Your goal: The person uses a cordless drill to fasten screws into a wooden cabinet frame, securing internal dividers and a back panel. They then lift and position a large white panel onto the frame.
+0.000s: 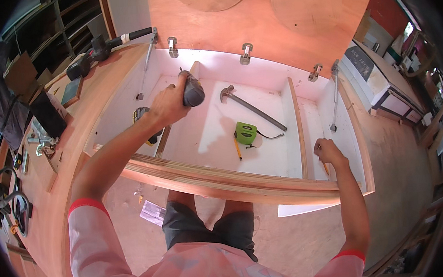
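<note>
My left hand (169, 106) is wrapped round a black and yellow cordless drill (193, 90), held above the left part of an open white-lined wooden box (219, 177). Part of the drill is hidden behind that hand and forearm. Over the box's right compartment, my right hand (329, 152) is closed with its fingers drawn together; whatever they hold, if anything, is too small to make out. Between the hands, on the white bottom, lie a claw hammer (255, 110), a green tape measure (245, 132) and a yellow pencil (238, 150). A small dark piece (251, 146) is beside the tape measure.
The hinged wooden lid (254, 26) stands raised at the back, with a stay strut (335, 95) on the right. Another power tool (88, 60) rests on the workbench (73, 171) at left. Beyond the box's right side is a white appliance (378, 74). Paper (153, 213) lies on the floor.
</note>
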A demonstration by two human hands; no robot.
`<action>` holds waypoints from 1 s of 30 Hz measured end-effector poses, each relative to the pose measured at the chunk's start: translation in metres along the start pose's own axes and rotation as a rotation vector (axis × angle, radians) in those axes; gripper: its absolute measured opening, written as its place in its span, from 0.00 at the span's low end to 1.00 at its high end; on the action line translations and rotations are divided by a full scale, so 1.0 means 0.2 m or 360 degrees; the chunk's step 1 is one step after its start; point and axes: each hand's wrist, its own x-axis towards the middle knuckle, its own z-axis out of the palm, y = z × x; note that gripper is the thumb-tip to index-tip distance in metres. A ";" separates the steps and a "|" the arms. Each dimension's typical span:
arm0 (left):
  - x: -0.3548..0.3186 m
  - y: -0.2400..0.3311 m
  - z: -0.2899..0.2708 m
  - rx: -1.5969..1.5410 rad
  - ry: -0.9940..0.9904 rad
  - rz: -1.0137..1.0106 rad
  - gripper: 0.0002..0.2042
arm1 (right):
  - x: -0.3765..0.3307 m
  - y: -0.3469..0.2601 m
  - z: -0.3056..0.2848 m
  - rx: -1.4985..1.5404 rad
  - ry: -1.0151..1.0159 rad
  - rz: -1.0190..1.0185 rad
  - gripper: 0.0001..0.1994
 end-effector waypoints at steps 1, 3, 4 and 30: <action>0.01 0.05 0.02 0.0022 -0.0060 -0.0012 0.39 | 0.01 0.01 0.01 0.0044 -0.0167 0.0076 0.05; 0.06 0.17 0.07 -0.0013 -0.0167 0.0063 0.39 | 0.02 0.02 0.03 -0.0020 -0.0303 0.0077 0.04; 0.10 0.23 0.09 -0.0032 -0.0176 0.0127 0.39 | 0.02 0.03 0.03 -0.0027 -0.0355 0.0103 0.04; 0.14 -0.30 -0.37 0.0133 0.0135 0.0097 0.20 | 0.08 0.14 0.03 -0.0047 -0.0099 0.0053 0.14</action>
